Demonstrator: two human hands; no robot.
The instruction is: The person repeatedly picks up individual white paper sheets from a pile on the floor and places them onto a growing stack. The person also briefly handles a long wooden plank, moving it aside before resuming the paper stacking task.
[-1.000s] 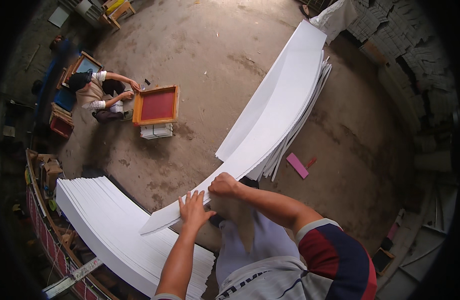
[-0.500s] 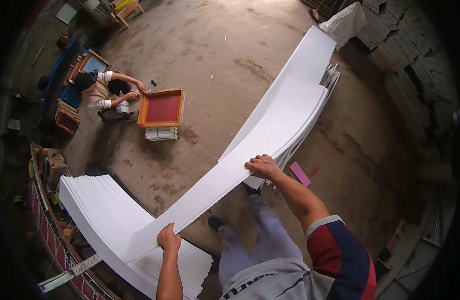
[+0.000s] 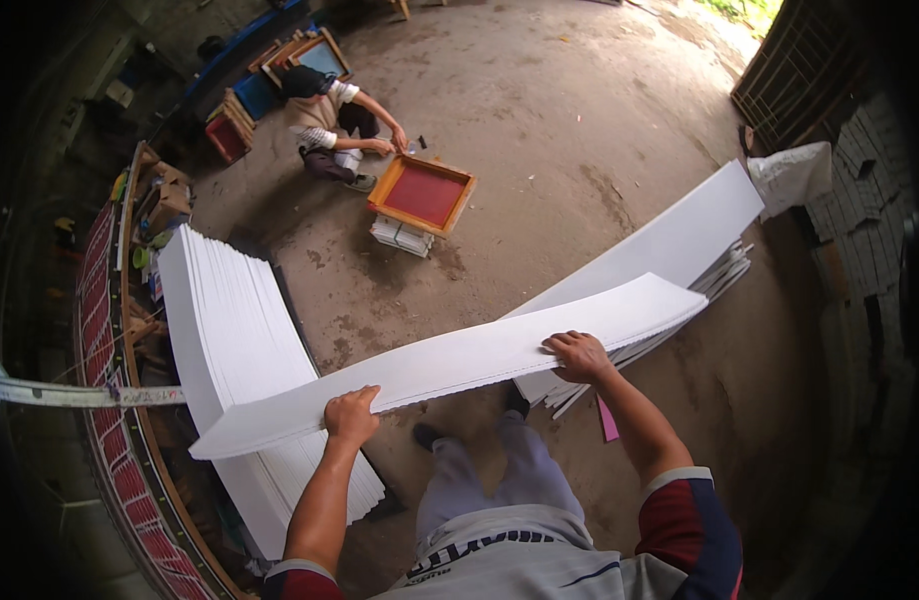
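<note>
A long white board [image 3: 459, 352] stretches across in front of me, slightly bowed. My left hand [image 3: 352, 414] is closed on its near edge left of the middle, and my right hand [image 3: 577, 357] grips the same edge farther right. The board's left end passes over a tall stack of white boards [image 3: 241, 315]; whether it touches them I cannot tell. The right end hangs in front of another pile of white boards [image 3: 651, 233], hiding part of it.
A person [image 3: 324, 125] squats beyond, hands at a wooden frame with a red panel [image 3: 424, 192] resting on bundled white pieces. A rail [image 3: 89, 394] juts out left beside a red-and-white rack [image 3: 109, 400]. A pink piece [image 3: 606, 419] lies near my right arm; a white sack [image 3: 791, 180] stands far right.
The board has swung, its right end coming toward me and away from the right-hand pile, its left end reaching farther across the left stack. Both hands keep their grip. My view has turned left.
</note>
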